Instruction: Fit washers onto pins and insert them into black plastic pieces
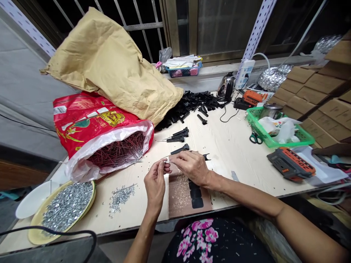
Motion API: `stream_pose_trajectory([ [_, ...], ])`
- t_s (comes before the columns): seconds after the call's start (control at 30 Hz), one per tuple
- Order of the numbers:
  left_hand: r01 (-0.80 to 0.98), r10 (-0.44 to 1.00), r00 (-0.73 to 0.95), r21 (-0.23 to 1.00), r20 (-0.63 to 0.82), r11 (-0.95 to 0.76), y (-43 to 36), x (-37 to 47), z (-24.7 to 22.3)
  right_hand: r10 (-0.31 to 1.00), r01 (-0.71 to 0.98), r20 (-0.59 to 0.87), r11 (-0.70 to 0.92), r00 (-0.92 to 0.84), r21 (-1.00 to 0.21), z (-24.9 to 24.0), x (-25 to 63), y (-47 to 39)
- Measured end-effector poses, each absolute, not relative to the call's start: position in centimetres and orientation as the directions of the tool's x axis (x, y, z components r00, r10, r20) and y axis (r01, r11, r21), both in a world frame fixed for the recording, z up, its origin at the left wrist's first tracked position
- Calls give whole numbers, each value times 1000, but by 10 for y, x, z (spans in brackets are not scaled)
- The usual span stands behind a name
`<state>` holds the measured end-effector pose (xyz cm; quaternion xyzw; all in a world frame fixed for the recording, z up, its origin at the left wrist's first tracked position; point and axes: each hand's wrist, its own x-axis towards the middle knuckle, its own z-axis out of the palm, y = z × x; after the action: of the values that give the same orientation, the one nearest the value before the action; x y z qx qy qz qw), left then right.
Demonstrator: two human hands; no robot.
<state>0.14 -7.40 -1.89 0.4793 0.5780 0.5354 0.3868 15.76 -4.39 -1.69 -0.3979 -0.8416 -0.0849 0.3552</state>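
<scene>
My left hand [157, 180] is pinched around one end of a thin metal rod [166, 162], low over the table. From the right, my right hand [192, 167] meets it, its fingers closed on the same rod. Beneath the right hand lies a brown board [178, 197] with pale crumbs and black pads [196, 197]. Beyond the hands, several black handled pieces [178, 137] with thin rods rest on the table. A small heap of silvery washers [120, 197] lies left of my left hand.
A red bag [82, 124] of dark rods and a yellow bowl [93, 199] of washers stand left. Behind are a paper sack [109, 62] and a black pile [192, 104]. Right are a green basket [307, 137], scissors [255, 137], a battery [292, 164] and cartons [326, 84].
</scene>
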Motion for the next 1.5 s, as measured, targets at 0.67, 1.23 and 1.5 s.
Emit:
stream_pose_trajectory([
  [0.67, -18, 965, -259, 999, 35, -41, -68, 13, -29, 774, 797, 550, 530, -316, -289, -18, 161, -56],
  [1.23, 245, 984, -152, 968, 97, -58, -65, 15, -32, 865, 743, 391, 480, -314, -466, -18, 173, -57],
  [1.5, 326, 987, -115, 943, 113, -70, -63, 27, -36, 921, 450, 278, 378, -273, -809, -29, 188, -49],
])
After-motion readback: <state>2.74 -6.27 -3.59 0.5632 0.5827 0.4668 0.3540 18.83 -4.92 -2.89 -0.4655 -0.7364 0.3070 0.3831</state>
